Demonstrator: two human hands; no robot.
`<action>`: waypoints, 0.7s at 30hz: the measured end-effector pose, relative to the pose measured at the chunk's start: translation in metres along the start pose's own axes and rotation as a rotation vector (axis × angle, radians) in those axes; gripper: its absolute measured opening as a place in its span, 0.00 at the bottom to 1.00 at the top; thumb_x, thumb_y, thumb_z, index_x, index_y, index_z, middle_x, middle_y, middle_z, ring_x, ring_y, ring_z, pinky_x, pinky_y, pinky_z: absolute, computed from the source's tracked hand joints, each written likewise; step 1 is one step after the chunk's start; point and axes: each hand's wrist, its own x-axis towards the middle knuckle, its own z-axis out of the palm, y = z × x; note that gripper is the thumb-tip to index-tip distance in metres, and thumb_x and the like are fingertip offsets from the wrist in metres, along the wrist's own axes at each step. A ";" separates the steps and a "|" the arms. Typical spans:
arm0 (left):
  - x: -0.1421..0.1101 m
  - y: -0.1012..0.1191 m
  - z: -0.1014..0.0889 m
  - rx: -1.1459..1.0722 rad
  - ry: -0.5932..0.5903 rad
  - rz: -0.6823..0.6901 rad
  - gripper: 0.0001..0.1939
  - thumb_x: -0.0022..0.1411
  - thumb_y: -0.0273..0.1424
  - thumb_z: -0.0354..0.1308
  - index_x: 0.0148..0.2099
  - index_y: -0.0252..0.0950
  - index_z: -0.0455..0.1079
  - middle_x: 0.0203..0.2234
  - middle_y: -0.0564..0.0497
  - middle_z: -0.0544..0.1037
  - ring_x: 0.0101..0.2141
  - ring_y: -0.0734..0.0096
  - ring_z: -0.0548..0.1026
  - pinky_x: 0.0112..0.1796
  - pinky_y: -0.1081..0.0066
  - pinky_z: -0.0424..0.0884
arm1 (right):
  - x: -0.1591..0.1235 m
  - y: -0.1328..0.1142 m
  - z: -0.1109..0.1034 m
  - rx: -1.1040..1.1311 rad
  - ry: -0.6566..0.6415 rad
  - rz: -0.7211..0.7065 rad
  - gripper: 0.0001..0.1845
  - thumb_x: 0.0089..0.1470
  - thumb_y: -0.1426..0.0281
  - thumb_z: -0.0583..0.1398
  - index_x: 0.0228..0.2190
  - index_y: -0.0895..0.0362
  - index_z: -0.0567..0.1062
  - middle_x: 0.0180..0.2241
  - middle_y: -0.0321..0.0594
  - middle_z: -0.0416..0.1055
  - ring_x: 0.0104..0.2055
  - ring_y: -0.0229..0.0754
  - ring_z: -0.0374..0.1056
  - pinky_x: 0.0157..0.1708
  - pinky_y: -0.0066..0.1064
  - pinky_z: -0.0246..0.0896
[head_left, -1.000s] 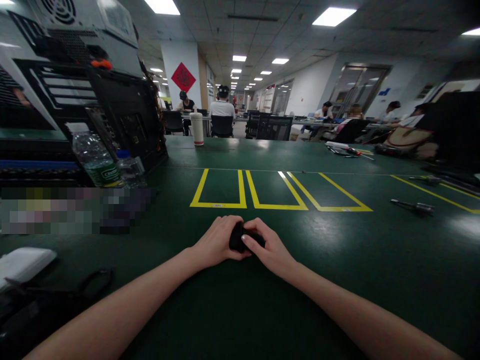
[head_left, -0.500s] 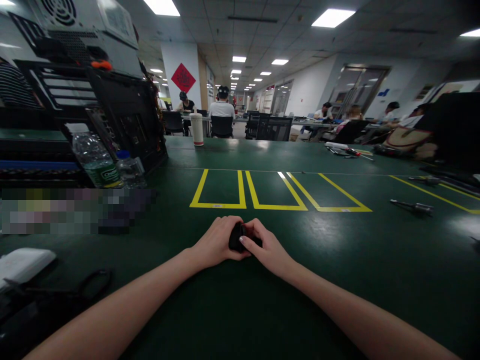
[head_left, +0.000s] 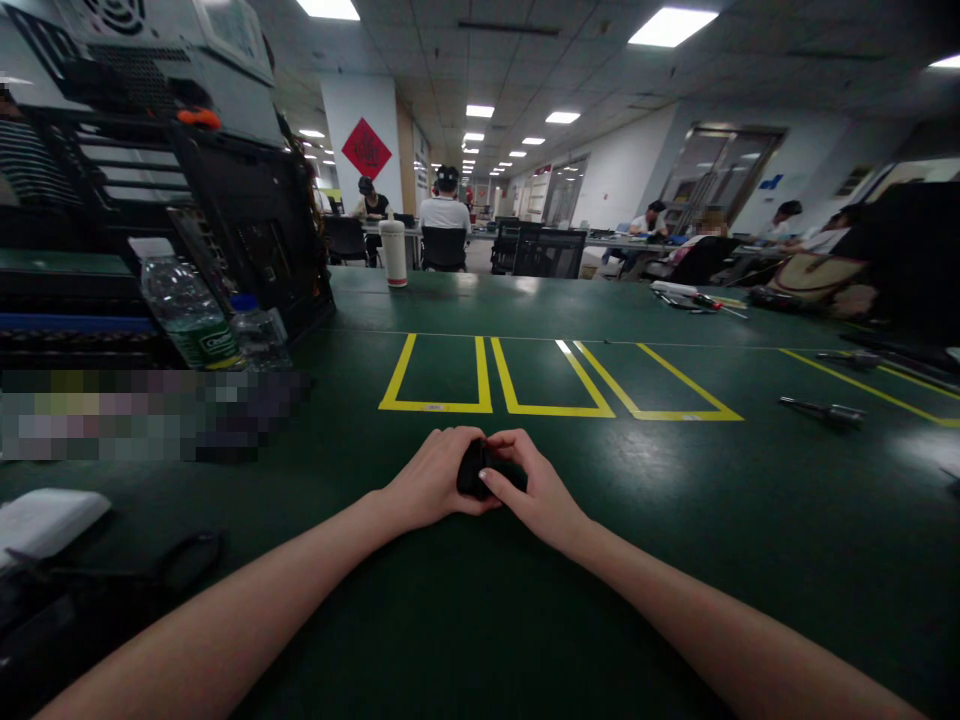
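A small black object (head_left: 470, 477) sits between the person's two hands, above or on the green tabletop (head_left: 480, 610); whether it touches the surface cannot be told. No marking on it can be read. The left hand (head_left: 430, 482) wraps it from the left, fingers together over the far side and thumb beneath. The right hand (head_left: 546, 498) pinches its right side, thumb tip on the near face and the curled forefinger opposite; its other fingers are mostly hidden.

Just beyond the hands lie three yellow tape outlines (head_left: 483, 375). Small white labels (head_left: 436, 408) sit on the tape, their print too tiny to read. A metal-ended tool (head_left: 823, 411) lies well to the right.

To the left, a clear bottle (head_left: 174, 300) bears a green label (head_left: 213, 344) with white lettering that starts with "C", the rest unclear. Beside it stands a blue-capped bottle (head_left: 257, 335). On a far pillar, a red diamond (head_left: 367, 149) carries a dark, illegible character.
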 end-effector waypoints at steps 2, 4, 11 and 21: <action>0.000 0.000 -0.001 -0.007 -0.001 -0.005 0.29 0.47 0.39 0.61 0.48 0.35 0.55 0.40 0.47 0.67 0.38 0.62 0.67 0.38 0.62 0.65 | 0.000 0.000 0.000 0.025 -0.010 0.011 0.13 0.50 0.71 0.55 0.40 0.55 0.62 0.39 0.39 0.63 0.42 0.41 0.62 0.42 0.38 0.60; 0.000 0.001 -0.002 -0.016 -0.010 -0.005 0.28 0.47 0.39 0.61 0.48 0.35 0.55 0.40 0.47 0.67 0.38 0.62 0.67 0.38 0.62 0.65 | -0.001 -0.001 0.000 0.033 -0.035 0.026 0.12 0.51 0.70 0.54 0.40 0.55 0.62 0.39 0.39 0.62 0.41 0.41 0.63 0.41 0.38 0.62; 0.000 0.002 -0.002 0.008 -0.006 0.007 0.28 0.47 0.37 0.61 0.48 0.35 0.55 0.40 0.46 0.67 0.39 0.61 0.67 0.38 0.62 0.65 | -0.002 -0.003 -0.002 0.007 -0.071 0.007 0.09 0.52 0.70 0.53 0.38 0.55 0.63 0.37 0.38 0.62 0.38 0.39 0.63 0.37 0.34 0.63; 0.000 0.001 -0.002 -0.007 -0.005 0.007 0.27 0.47 0.38 0.61 0.47 0.36 0.55 0.40 0.47 0.67 0.39 0.61 0.67 0.38 0.62 0.65 | -0.001 -0.001 0.000 -0.015 -0.007 -0.021 0.10 0.52 0.71 0.54 0.39 0.55 0.63 0.38 0.39 0.62 0.41 0.40 0.62 0.41 0.36 0.62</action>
